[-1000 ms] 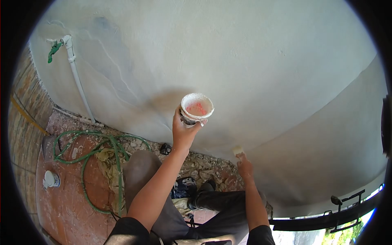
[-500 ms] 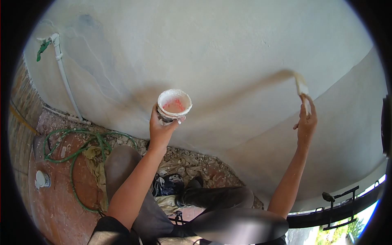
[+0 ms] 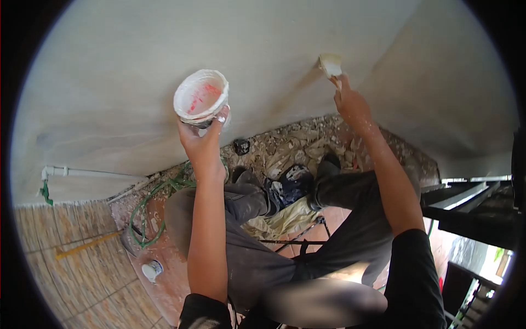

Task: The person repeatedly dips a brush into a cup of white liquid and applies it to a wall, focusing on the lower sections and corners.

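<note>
My left hand (image 3: 201, 145) grips a white tub (image 3: 189, 90) from below, thumb and fingers around its sides. The tub tilts toward me, and pinkish-red specks show on its whitish inside. Out to the right, my right hand (image 3: 353, 109) is closed on the handle of a paintbrush (image 3: 331, 64). The brush's broad, pale bristles point up at the light grey-white wall (image 3: 263, 38), and its shadow falls just to the left. White spatters dot my right wrist and forearm.
Crumpled sheeting (image 3: 298, 145) and a dark plastic bag (image 3: 290, 186) lie by my feet. At left are a green hose (image 3: 143, 219), a white pipe (image 3: 98, 172) with a green tap (image 3: 46, 193), and a small white container (image 3: 152, 271). Dark metalwork (image 3: 474, 211) stands at right.
My view has turned, bringing more floor and my feet into sight. The tub and the brush both appear higher and further left, still held; the tub looks larger.
</note>
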The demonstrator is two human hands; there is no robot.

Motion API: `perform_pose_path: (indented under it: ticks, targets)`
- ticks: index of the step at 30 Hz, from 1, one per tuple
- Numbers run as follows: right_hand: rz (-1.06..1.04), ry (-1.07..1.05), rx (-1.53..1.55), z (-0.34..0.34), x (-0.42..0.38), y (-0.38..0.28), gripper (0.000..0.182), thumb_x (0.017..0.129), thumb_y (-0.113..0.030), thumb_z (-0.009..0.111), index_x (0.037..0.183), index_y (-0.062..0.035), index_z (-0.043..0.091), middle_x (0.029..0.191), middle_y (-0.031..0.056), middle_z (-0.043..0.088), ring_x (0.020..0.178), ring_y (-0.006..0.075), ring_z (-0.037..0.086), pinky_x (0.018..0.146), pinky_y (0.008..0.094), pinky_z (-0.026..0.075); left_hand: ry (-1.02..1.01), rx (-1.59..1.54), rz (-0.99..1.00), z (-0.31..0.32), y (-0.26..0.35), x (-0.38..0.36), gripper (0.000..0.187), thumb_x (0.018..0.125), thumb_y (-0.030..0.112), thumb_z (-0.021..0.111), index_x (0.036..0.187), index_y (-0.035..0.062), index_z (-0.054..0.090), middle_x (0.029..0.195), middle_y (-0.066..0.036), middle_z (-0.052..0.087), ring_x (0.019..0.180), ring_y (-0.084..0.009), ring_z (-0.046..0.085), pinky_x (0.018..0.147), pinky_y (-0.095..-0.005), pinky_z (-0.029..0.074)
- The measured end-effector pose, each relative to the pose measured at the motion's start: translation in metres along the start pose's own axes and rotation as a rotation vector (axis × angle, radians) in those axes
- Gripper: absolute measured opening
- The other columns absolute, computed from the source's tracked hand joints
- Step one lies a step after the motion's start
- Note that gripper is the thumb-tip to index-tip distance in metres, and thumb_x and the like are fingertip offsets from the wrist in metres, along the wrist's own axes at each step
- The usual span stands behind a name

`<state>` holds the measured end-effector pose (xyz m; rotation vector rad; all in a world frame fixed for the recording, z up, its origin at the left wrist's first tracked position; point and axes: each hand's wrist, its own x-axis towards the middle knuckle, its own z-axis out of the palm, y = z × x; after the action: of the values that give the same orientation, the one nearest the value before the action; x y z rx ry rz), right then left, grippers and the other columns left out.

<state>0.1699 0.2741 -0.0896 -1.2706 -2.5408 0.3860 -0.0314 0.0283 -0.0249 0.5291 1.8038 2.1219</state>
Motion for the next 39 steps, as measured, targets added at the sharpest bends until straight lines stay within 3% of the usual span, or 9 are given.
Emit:
perform_pose_path:
  ticks: [7, 13, 16, 20, 23, 27, 29, 32, 39]
  targets:
    - [0.060, -0.192, -0.079, -0.025, 0.009, -0.010, 0.043, 0.090, -0.015, 0.047, 0.131, -0.0090, 0.037, 0.088, 0.0220, 0.065, 0.082, 0.0386, 0.063, 0.070, 0.0512, 0.048, -0.137, -0.003, 0.048, 0.015, -0.002, -0.018, 0.062, 0.076, -0.005, 0.072, 0.129, 0.0036, 0.042, 0.127, -0.008, 0.050, 0.117, -0.0193, 0.049, 0.098, -0.0347, 0.041]
    - [-0.075, -0.387, -0.114, -0.032, 0.001, 0.003, 0.021, 0.087, -0.010, 0.054, 0.108, -0.0117, 0.056, 0.089, 0.0126, 0.067, 0.088, 0.0321, 0.065, 0.068, 0.0462, 0.051, -0.162, -0.025, -0.039, 0.008, 0.003, -0.024, 0.055, 0.080, -0.002, 0.069, 0.128, 0.0049, 0.042, 0.126, -0.010, 0.050, 0.116, -0.0219, 0.052, 0.098, -0.0418, 0.043]
    - [-0.139, -0.299, -0.121, -0.043, 0.001, -0.002, 0.020, 0.087, -0.014, 0.057, 0.106, -0.0137, 0.061, 0.086, 0.0108, 0.067, 0.082, 0.0321, 0.065, 0.066, 0.0459, 0.050, -0.153, -0.071, -0.045, 0.008, 0.000, -0.025, 0.055, 0.080, -0.002, 0.069, 0.128, 0.0052, 0.042, 0.126, -0.009, 0.050, 0.117, -0.0218, 0.050, 0.098, -0.0421, 0.043]
    - [-0.286, 0.467, 0.211, -0.097, -0.002, -0.020, 0.039, 0.088, -0.020, 0.061, 0.125, -0.0158, 0.053, 0.078, 0.0128, 0.066, 0.067, 0.0322, 0.063, 0.060, 0.0428, 0.048, -0.142, -0.096, -0.078, 0.011, 0.004, -0.026, 0.056, 0.080, -0.002, 0.069, 0.128, 0.0059, 0.041, 0.127, -0.009, 0.049, 0.118, -0.0213, 0.049, 0.097, -0.0410, 0.043]
    - [-0.330, 0.736, 0.663, -0.131, -0.014, -0.038, 0.039, 0.091, -0.023, 0.057, 0.128, -0.0154, 0.049, 0.077, 0.0146, 0.065, 0.067, 0.0334, 0.062, 0.059, 0.0434, 0.047, -0.170, -0.074, -0.052, 0.008, -0.002, -0.029, 0.057, 0.080, -0.002, 0.069, 0.129, 0.0062, 0.041, 0.128, -0.008, 0.049, 0.118, -0.0207, 0.049, 0.097, -0.0403, 0.043]
    - [-0.303, 0.759, 0.608, -0.105, -0.003, -0.027, 0.038, 0.094, -0.024, 0.049, 0.131, -0.0140, 0.044, 0.077, 0.0148, 0.065, 0.065, 0.0343, 0.062, 0.058, 0.0465, 0.047, -0.183, -0.035, -0.038, 0.011, 0.002, -0.031, 0.056, 0.080, -0.003, 0.068, 0.129, 0.0052, 0.041, 0.127, -0.009, 0.050, 0.116, -0.0202, 0.050, 0.096, -0.0399, 0.043]
    - [-0.218, 0.283, 0.150, -0.074, 0.012, -0.008, 0.044, 0.094, -0.018, 0.046, 0.136, -0.0129, 0.037, 0.080, 0.0161, 0.065, 0.065, 0.0337, 0.063, 0.058, 0.0483, 0.048, -0.198, -0.022, -0.026, 0.012, 0.004, -0.030, 0.056, 0.080, -0.003, 0.068, 0.129, 0.0049, 0.041, 0.126, -0.009, 0.050, 0.116, -0.0204, 0.050, 0.097, -0.0401, 0.043]
    - [-0.090, -0.063, 0.101, -0.029, 0.020, 0.014, 0.048, 0.095, -0.020, 0.044, 0.140, -0.0120, 0.029, 0.076, 0.0220, 0.063, 0.067, 0.0401, 0.061, 0.062, 0.0525, 0.046, -0.208, -0.013, -0.017, 0.014, -0.001, -0.029, 0.057, 0.080, -0.004, 0.068, 0.129, 0.0051, 0.040, 0.126, -0.009, 0.050, 0.116, -0.0208, 0.051, 0.096, -0.0400, 0.044]
    - [-0.032, -0.022, 0.121, -0.011, 0.012, -0.007, 0.057, 0.093, -0.014, 0.044, 0.145, -0.0144, 0.021, 0.074, 0.0221, 0.063, 0.068, 0.0397, 0.062, 0.064, 0.0514, 0.048, -0.199, -0.017, -0.037, 0.012, 0.001, -0.030, 0.057, 0.080, -0.004, 0.069, 0.129, 0.0051, 0.041, 0.127, -0.009, 0.050, 0.115, -0.0210, 0.052, 0.095, -0.0401, 0.045]
